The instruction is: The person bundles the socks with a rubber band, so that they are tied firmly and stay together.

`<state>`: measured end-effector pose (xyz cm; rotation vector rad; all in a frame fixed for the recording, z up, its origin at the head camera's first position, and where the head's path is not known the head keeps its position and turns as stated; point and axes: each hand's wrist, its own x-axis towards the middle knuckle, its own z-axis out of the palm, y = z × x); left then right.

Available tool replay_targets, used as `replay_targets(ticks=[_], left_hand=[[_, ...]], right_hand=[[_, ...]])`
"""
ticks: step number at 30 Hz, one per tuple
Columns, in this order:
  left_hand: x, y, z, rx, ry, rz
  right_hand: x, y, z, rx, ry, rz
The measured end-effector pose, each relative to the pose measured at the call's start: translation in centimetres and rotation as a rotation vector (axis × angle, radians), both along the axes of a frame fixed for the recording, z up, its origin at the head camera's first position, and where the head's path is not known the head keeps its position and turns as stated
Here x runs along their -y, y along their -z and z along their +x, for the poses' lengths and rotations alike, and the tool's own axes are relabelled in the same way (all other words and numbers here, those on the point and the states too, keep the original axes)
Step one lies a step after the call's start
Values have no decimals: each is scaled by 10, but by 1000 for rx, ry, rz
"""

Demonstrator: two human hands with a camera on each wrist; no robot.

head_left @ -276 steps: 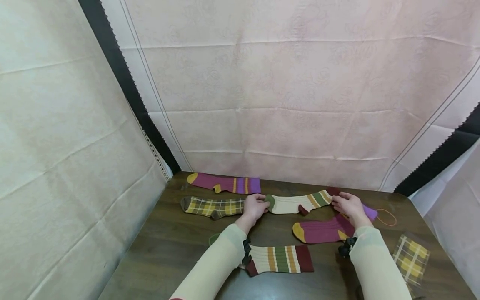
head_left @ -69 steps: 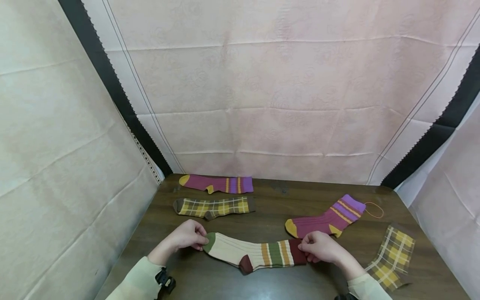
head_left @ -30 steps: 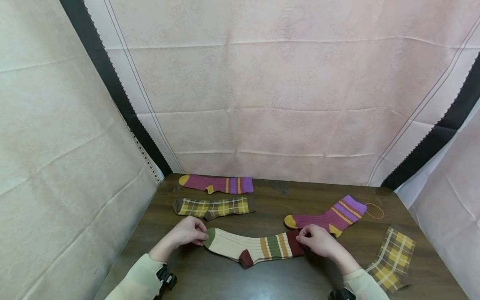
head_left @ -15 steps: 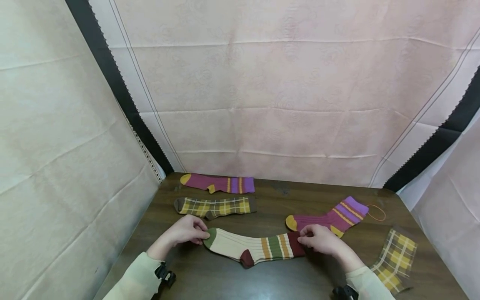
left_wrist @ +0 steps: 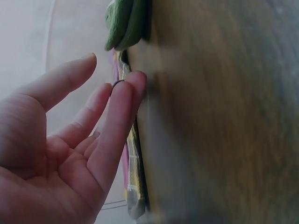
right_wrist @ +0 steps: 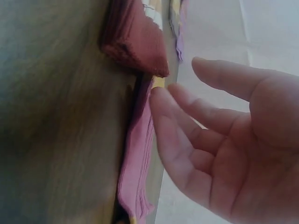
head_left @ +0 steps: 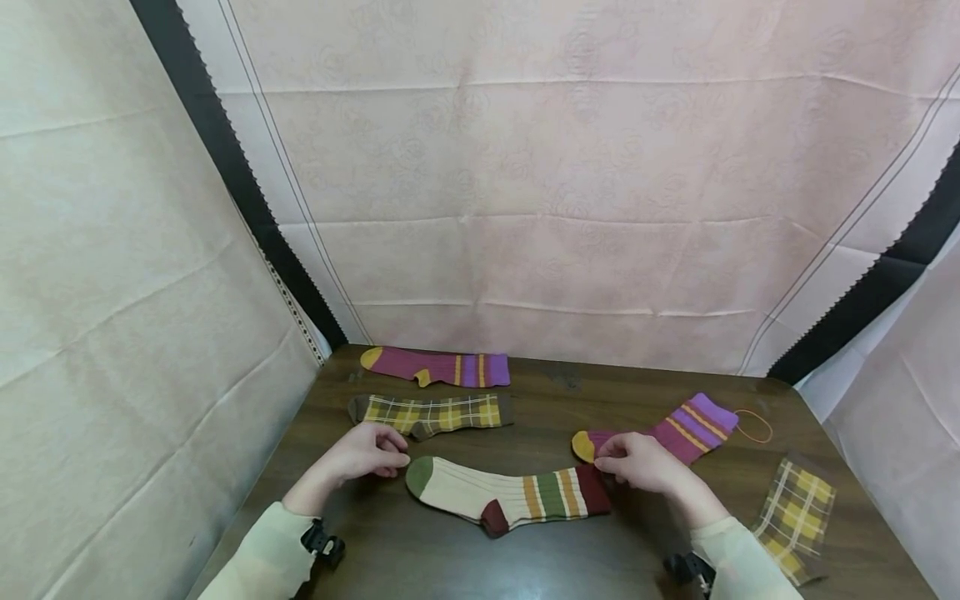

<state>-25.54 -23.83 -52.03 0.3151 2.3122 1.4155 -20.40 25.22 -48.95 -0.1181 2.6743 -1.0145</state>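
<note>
Releasing the cream sock point(head_left: 487, 488), both hands point(head_left: 369, 450) point(head_left: 643, 462) withdraw.

High head view, wrist close-ups of hands point(left_wrist: 63, 161) point(right_wrist: 233, 154)

The left hand point(left_wrist: 65, 163) fills eight o'clock, thumb parted from the fingers, not touching the green fabric point(left_wrist: 125, 23) near twelve. Plaid cloth point(left_wrist: 135, 182) shows toward six, wooden tabletop point(left_wrist: 219, 116) at three.
</note>
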Motion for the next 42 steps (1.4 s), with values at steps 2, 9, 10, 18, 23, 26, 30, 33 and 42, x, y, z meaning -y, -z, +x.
replay_targets(ticks=[2,9,10,18,23,26,30,33,42], left_hand=[[2,-1,-1,-6,-6,7],[9,-4,-2,-32,-53,5],[9,-5,-3,-37,-59,4],[16,-6,-6,-71,-108,38],[20,-2,-10,-86,-118,49],[24,2,-14,-117,-143,51],[33,7,-23,-185,-201,61],[43,9,-29,-242,-240,45],[68,12,-45,-339,-330,-45]], right_hand=[[1,-1,-2,-11,-1,-27],[6,4,-13,-31,-87,-148],[7,6,-14,-35,-104,-158],[26,16,-25,-60,-161,-204],[39,19,-35,-79,-169,-199],[48,19,-43,-83,-171,-205],[62,18,-52,-70,-165,-235],[72,18,-59,-67,-151,-259],[107,30,-80,-94,-43,-279]])
